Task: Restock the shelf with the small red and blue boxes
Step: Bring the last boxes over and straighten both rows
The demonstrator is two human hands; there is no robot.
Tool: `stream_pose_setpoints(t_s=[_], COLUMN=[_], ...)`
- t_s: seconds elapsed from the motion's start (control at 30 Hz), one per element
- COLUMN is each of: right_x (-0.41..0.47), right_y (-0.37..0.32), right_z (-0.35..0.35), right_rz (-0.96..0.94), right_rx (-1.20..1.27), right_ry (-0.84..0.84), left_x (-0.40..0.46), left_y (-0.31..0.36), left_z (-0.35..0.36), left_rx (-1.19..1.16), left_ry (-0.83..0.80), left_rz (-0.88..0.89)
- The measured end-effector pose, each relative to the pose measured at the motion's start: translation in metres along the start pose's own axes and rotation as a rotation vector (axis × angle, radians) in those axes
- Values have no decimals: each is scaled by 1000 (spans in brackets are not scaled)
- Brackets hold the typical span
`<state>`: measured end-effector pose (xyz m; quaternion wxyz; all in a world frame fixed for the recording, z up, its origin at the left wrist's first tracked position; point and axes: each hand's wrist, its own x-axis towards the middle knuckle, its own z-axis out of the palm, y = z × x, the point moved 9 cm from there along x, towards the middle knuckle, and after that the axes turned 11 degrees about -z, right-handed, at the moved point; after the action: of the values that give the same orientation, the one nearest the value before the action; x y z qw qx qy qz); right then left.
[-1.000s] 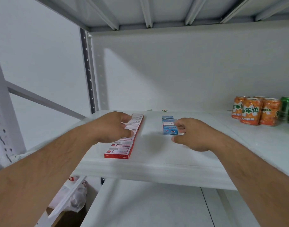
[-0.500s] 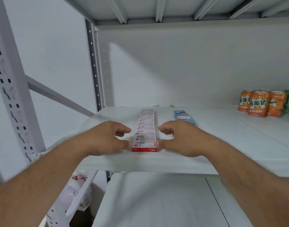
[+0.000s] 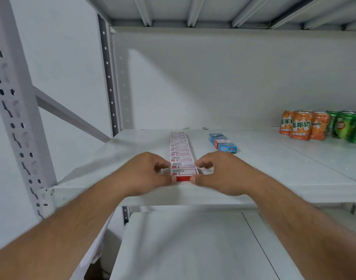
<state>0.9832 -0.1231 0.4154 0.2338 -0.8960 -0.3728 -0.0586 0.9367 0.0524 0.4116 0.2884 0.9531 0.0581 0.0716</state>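
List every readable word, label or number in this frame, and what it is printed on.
"美年达": orange cans, far right of the shelf.
Green cans: logo blurred, unreadable.
Red boxes: barcodes and label print too small to read.
Blue boxes: print too small to read.

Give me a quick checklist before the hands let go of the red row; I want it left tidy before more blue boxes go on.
1. Both hands on the front red box: ok. Left hand and right hand pinch its two sides.
2. Row of red boxes straight, front to back: ok.
3. Front red box set back from the shelf edge: not ok, it sits at the lip.
4. Blue boxes apart from the red row: ok, a gap shows.
5. Blue row filled: not ok, it is short.
6. Orange cans clear of the work: ok, far right.
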Motion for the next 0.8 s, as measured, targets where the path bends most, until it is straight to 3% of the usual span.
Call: stream_pose_setpoints(t_s=[0.8], right_x=[13], right_y=[9], right_z=[18], right_rz=[47], right_rx=[266], right_ry=[-92], left_x=[14], left_y=[1], left_z=[20], left_rx=[-185], left_ry=[-171], left_rz=[-7])
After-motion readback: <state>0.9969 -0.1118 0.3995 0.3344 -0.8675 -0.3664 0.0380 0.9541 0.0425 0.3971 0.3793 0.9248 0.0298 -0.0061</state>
